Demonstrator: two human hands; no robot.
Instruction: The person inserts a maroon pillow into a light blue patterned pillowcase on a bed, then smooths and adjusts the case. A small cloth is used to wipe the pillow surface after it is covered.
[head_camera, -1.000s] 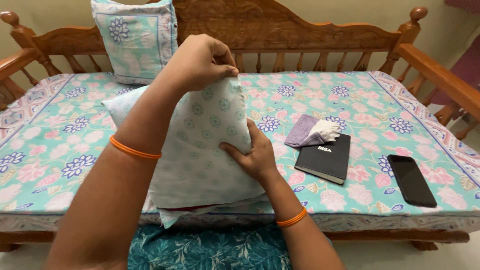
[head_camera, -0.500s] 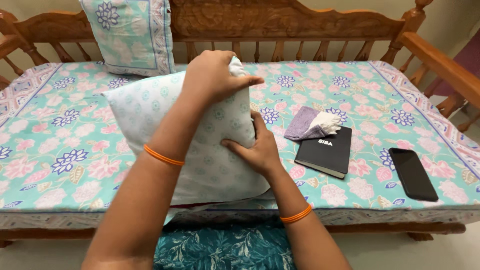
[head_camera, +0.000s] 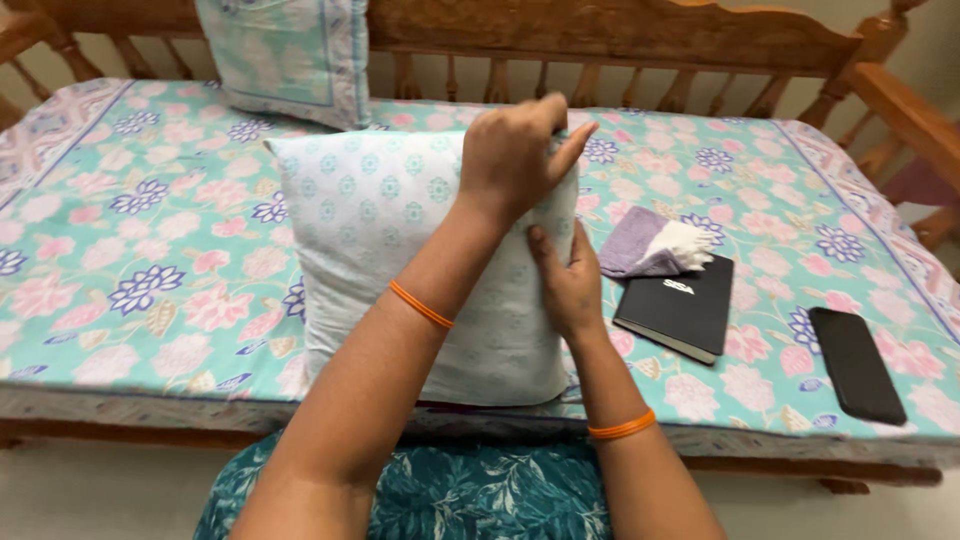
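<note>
- The left hand (head_camera: 515, 150) has its fingers (head_camera: 570, 150) clenched over the top right corner of the pale patterned pillow (head_camera: 400, 260), pinching the cover fabric there; the thumb sticks out toward the right.
- The right hand (head_camera: 570, 290) lies flat against the pillow's right edge, fingers (head_camera: 545, 250) pressed into the cloth just below the left hand. It seems to be gripping or tucking the edge, though how firmly cannot be told.
- Both wrists wear thin orange bands (head_camera: 420, 305).
- The pillow stands upright on the front part of the bed (head_camera: 150, 260), which is covered with a flowered sheet. Its lower edge sits near the bed's front rim, right in front of the person.
- To handle the pillow well here, I judge the upper pinch should stay tight on the corner while the lower hand smooths the cover along the side seam, so the filling settles evenly and no cloth bunches.
- Keeping the pillow braced on the mattress looks wise, as it gives both hands something to push against.
- To the right lie a black notebook (head_camera: 680, 310) with a folded lilac-and-white cloth (head_camera: 655, 245) touching its upper end, and farther right a dark phone (head_camera: 855, 365), all apart from the pillow.
- A second cushion (head_camera: 285, 55) leans against the wooden backrest (head_camera: 600, 30) behind.
</note>
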